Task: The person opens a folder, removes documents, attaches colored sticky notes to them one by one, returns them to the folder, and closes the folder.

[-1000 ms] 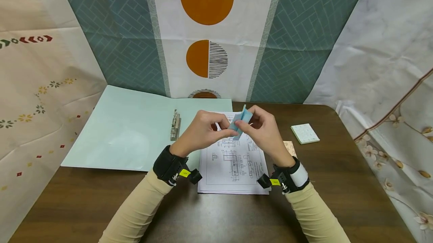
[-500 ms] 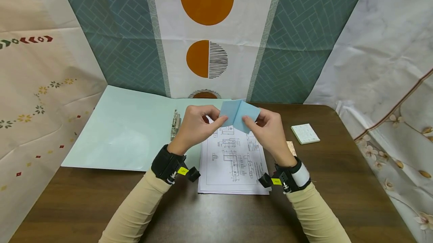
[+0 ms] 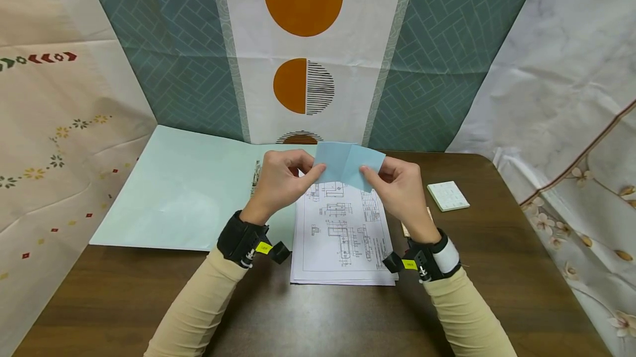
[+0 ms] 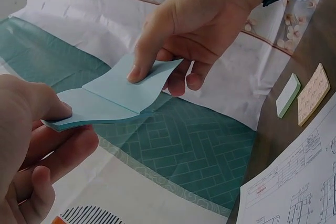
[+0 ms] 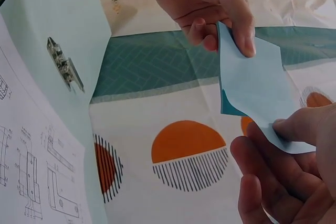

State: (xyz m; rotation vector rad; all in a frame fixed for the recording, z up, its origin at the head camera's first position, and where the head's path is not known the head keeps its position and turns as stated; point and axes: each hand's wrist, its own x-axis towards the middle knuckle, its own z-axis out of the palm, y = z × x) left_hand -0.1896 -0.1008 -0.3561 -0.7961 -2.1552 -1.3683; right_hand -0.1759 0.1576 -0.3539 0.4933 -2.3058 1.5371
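Observation:
A small piece of light-blue paper [image 3: 342, 165] with a crease down its middle is held up above the printed drawings [image 3: 343, 246]. My left hand [image 3: 284, 179] pinches its left end, thumb on top and fingers beneath. At the other end, my right hand [image 3: 404, 190] pinches it the same way. In the left wrist view the paper [image 4: 118, 90] spreads nearly flat, bending slightly at the crease. A darker teal underside shows along one edge of the paper [image 5: 252, 77] in the right wrist view.
A pale green folder [image 3: 174, 197] lies spread at the left, with a metal lever clip [image 5: 65, 66] on it. To the right sit a white-topped notepad [image 3: 448, 196] and a peach patterned pad [image 4: 314, 94], on the brown table [image 3: 497, 268]. Patterned cloths hang behind and beside.
The blue paper was folded up between both hands a second ago and is now spread wide. My hands have moved apart, the left one leftward and the right one rightward.

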